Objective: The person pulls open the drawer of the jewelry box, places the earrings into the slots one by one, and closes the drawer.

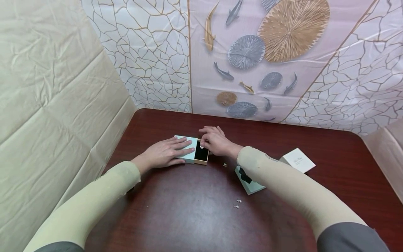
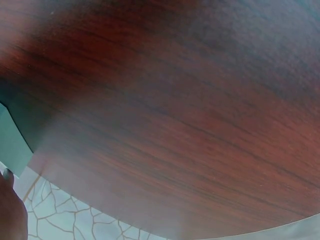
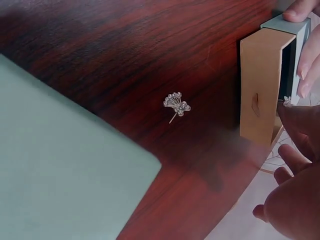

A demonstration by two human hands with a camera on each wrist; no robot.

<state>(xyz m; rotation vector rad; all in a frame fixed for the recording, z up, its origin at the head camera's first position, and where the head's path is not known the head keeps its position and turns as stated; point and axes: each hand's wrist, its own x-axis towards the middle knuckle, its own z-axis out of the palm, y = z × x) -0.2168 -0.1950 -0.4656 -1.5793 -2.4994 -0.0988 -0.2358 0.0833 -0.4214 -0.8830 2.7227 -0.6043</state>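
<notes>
A small jewellery drawer box has a pale blue sleeve (image 1: 193, 140) and a partly pulled-out drawer (image 3: 260, 80) with a black inside. My left hand (image 1: 163, 152) rests flat on the sleeve, fingers spread across its top. Over the drawer, my right hand (image 1: 216, 141) pinches a small sparkling earring (image 3: 287, 101) between thumb and finger. Part of that earring is hidden by the fingertips. Another earring (image 3: 176, 104), fan-shaped with clear stones and a thin post, lies on the table just right of the drawer. The left wrist view catches only a corner of the sleeve (image 2: 15, 142).
To the right lies a pale green box part (image 1: 253, 188) with a black item on it, partly under my right forearm. A white box (image 1: 297, 161) with printed text stands behind that forearm. Two tiny earrings (image 1: 237, 204) lie nearer me on the dark wooden table (image 1: 176, 210).
</notes>
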